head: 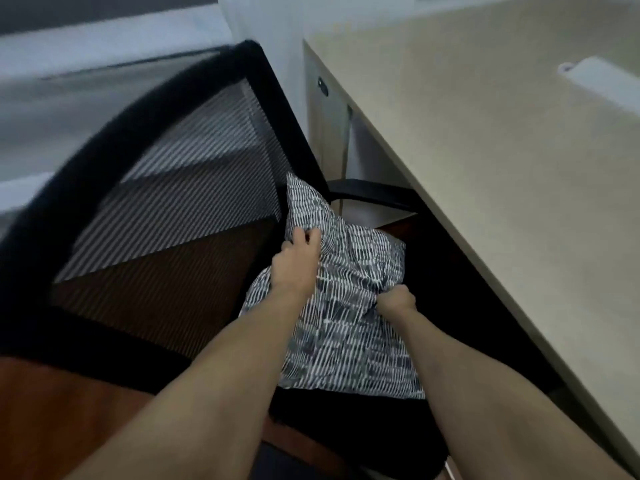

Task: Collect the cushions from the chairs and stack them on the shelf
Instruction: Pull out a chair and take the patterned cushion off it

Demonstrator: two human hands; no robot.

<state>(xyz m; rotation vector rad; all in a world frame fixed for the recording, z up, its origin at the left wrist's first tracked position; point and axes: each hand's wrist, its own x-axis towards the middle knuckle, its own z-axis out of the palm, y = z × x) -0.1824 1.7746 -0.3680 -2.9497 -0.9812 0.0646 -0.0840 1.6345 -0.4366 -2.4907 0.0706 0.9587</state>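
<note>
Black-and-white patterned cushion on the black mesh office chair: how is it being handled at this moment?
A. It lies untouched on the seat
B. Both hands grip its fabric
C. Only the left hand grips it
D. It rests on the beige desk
B: the left hand pinches the black-and-white patterned cushion near its upper edge, and the right hand is fisted in its fabric, above the black mesh office chair.

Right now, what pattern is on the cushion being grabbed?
Dark grey-blue cushion with rows of short white dashes; seen in the head view, the only one.
</note>
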